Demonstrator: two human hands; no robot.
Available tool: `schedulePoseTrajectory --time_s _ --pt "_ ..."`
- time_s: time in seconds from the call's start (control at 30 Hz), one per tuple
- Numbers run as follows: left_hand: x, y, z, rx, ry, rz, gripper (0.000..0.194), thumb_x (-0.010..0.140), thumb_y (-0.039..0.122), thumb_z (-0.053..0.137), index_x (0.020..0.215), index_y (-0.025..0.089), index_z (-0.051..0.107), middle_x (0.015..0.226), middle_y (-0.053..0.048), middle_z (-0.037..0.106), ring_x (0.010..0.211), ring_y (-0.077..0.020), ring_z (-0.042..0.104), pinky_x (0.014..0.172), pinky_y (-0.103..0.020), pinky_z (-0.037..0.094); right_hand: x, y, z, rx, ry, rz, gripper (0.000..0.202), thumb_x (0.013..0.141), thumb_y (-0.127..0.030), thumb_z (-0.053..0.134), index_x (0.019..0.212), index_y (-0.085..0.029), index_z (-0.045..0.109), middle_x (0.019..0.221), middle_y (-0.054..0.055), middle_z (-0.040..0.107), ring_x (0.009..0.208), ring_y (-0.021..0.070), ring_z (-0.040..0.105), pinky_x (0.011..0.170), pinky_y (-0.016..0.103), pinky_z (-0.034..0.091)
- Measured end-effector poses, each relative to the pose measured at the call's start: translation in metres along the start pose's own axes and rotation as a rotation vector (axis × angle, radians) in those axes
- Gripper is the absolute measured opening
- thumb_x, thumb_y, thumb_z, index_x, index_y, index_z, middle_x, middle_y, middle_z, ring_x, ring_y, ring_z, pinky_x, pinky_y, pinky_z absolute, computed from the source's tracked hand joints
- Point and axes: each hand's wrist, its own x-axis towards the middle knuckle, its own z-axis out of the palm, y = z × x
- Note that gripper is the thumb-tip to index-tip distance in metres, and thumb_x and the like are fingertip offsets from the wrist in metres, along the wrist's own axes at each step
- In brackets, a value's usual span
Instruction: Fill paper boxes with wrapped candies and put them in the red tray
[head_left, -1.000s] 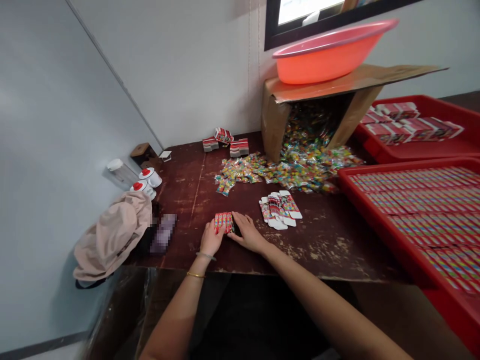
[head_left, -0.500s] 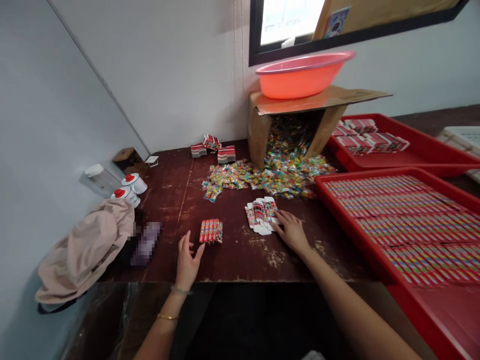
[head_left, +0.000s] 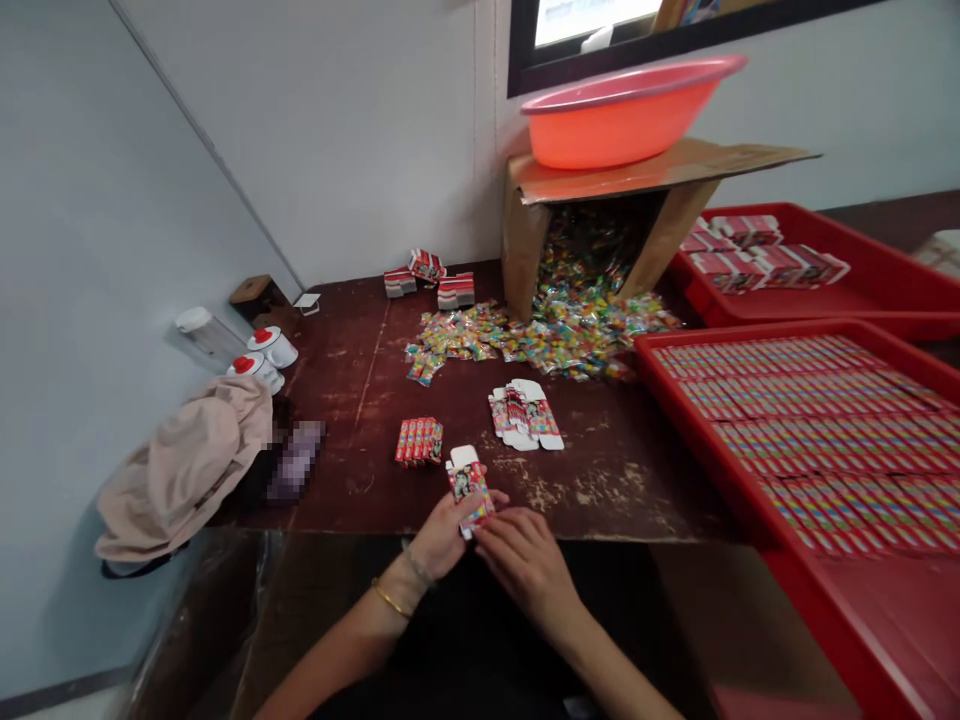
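A small red printed carton (head_left: 466, 488) with white end flaps is held above the table's front edge, its top flap standing open. My left hand (head_left: 442, 530) grips it from the left, the thumb across its printed face. My right hand (head_left: 525, 560) closes on its lower end, fingers bent together; the fingertips are partly hidden. Just beyond lies a fanned stack of flat cartons (head_left: 523, 415). To the left of that stack, a short row of filled red boxes (head_left: 419, 441) sits on the table.
Small wrapped candies (head_left: 570, 335) spill from a cardboard box (head_left: 521, 240) topped by a pink basin (head_left: 622, 125). At right, a red tray (head_left: 885, 590) holds rows of boxes; another red tray (head_left: 900, 280) stands behind. Lidded mugs (head_left: 274, 347) and a beige cloth (head_left: 187, 460) are at left.
My right hand has left the flat stack and come toward me with one carton. My left hand has moved right from beside the row of boxes and now grips that carton too.
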Motion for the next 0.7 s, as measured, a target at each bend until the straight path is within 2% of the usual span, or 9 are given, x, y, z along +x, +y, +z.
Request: schedulePoseTrajectory --time_s 0.03,0.1,0.17,0.23,0.33,0.4,0.5,0.63,0.7 --pt "0.002 -0.001 0.002 -0.044 0.030 -0.041 0.049 0.074 0.043 0.069 0.111 0.012 0.063 0.093 -0.009 0.068 0.080 -0.0164 0.062 0.079 -0.030 0.046 -0.001 -0.012 0.000 0.041 -0.023 -0.012 0.022 0.089 -0.024 0.055 0.108 -0.028 0.066 0.103 0.004 0.072 0.095 0.0216 0.061 0.087 0.041 0.045" --pt "0.004 -0.004 0.003 -0.047 0.063 -0.098 0.047 0.069 0.036 0.074 0.109 0.013 0.063 0.084 -0.005 0.067 0.071 -0.0129 0.059 0.073 -0.027 0.045 -0.001 -0.019 -0.005 0.084 0.004 0.040 0.026 0.089 -0.024 0.054 0.113 -0.027 0.064 0.106 0.006 0.070 0.098 0.0222 0.060 0.087 0.042 0.047" --pt "0.001 -0.007 0.003 0.039 0.047 -0.135 0.044 0.065 0.036 0.077 0.100 0.013 0.065 0.078 -0.003 0.066 0.067 -0.0122 0.057 0.070 -0.026 0.044 0.003 -0.011 -0.014 0.074 0.050 0.140 0.030 0.090 -0.023 0.053 0.117 -0.027 0.062 0.114 0.007 0.067 0.106 0.0239 0.056 0.090 0.044 0.046" --pt "-0.005 -0.011 0.004 0.176 0.023 -0.172 0.037 0.062 0.040 0.077 0.081 0.011 0.065 0.068 -0.002 0.063 0.062 -0.0121 0.055 0.065 -0.026 0.042 0.008 -0.001 -0.020 0.052 0.064 0.202 0.031 0.089 -0.025 0.054 0.119 -0.027 0.062 0.123 0.008 0.062 0.115 0.0264 0.051 0.096 0.047 0.042" --pt "-0.014 -0.014 0.004 0.328 -0.021 -0.201 0.036 0.067 0.045 0.072 0.069 0.011 0.061 0.061 -0.001 0.060 0.056 -0.0107 0.051 0.059 -0.024 0.039 0.012 0.002 -0.020 0.114 0.039 0.246 0.023 0.087 -0.028 0.056 0.107 -0.026 0.067 0.130 0.008 0.057 0.125 0.0279 0.043 0.102 0.050 0.037" --pt "-0.019 -0.013 0.005 0.377 -0.065 -0.194 0.035 0.069 0.045 0.069 0.067 0.011 0.059 0.059 0.000 0.057 0.055 -0.0093 0.049 0.058 -0.023 0.038 0.014 -0.003 -0.020 0.217 -0.017 0.310 0.014 0.084 -0.031 0.060 0.091 -0.024 0.070 0.137 0.008 0.051 0.130 0.0285 0.039 0.105 0.049 0.035" --pt "-0.024 -0.006 0.004 0.357 -0.183 -0.259 0.031 0.066 0.040 0.073 0.069 0.012 0.059 0.061 0.001 0.056 0.056 -0.0086 0.049 0.059 -0.022 0.040 0.017 -0.006 -0.026 0.405 -0.210 0.414 0.014 0.078 -0.035 0.067 0.076 -0.021 0.070 0.143 0.008 0.044 0.132 0.0300 0.038 0.106 0.048 0.032" --pt "-0.025 -0.003 -0.004 0.185 -0.515 -0.483 0.039 0.059 0.041 0.079 0.080 0.013 0.061 0.076 -0.004 0.062 0.067 -0.0145 0.060 0.065 -0.027 0.048 0.023 0.000 -0.041 0.789 -0.475 0.399 0.018 0.080 -0.037 0.066 0.074 -0.021 0.070 0.132 0.007 0.054 0.126 0.0259 0.046 0.102 0.040 0.039" --pt "-0.022 -0.010 -0.008 0.147 -0.512 -0.476 0.042 0.057 0.043 0.080 0.077 0.013 0.059 0.071 -0.004 0.062 0.063 -0.0161 0.062 0.061 -0.028 0.049 0.022 0.002 -0.044 0.878 -0.468 0.388 0.021 0.081 -0.039 0.064 0.074 -0.020 0.070 0.122 0.006 0.061 0.118 0.0242 0.053 0.099 0.037 0.041"
